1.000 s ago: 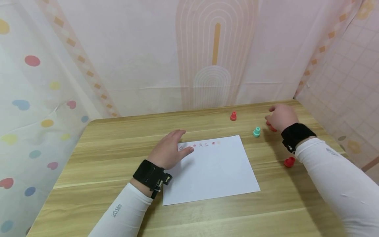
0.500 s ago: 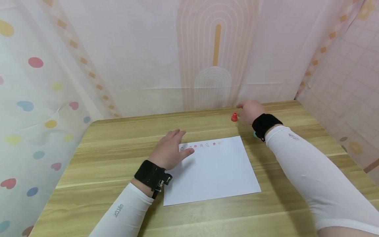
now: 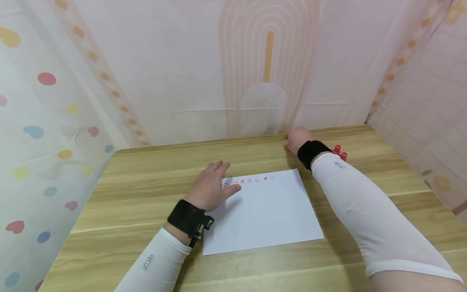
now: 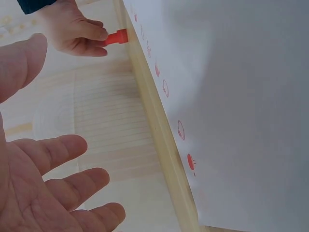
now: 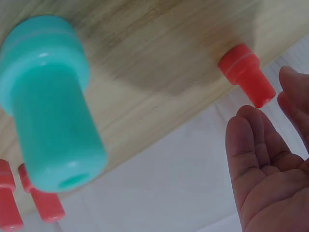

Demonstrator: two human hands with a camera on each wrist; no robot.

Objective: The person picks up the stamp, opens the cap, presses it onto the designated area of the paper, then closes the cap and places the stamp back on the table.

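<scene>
- Right hand [image 3: 297, 138] is way out at 1 o'clock on the bench [image 3: 146, 227], at the little red stamp [image 4: 116, 37] near the back edge. The left wrist view shows the fingers [image 4: 89, 34] closing on its top; the right wrist view has them loose beside it, so not clamped yet, I think.
- Left hand [image 3: 209, 186] lies flat, fingers spread, on the paper's [image 3: 262, 215] 10 o'clock corner, probably so it doesn't slide.
- A row of stamped marks [image 3: 249, 179] runs along the paper's far edge.
- Teal stamp [image 5: 50, 101] stands under the right wrist, two more red ones [image 3: 340, 151] at 3 o'clock from that hand.
</scene>
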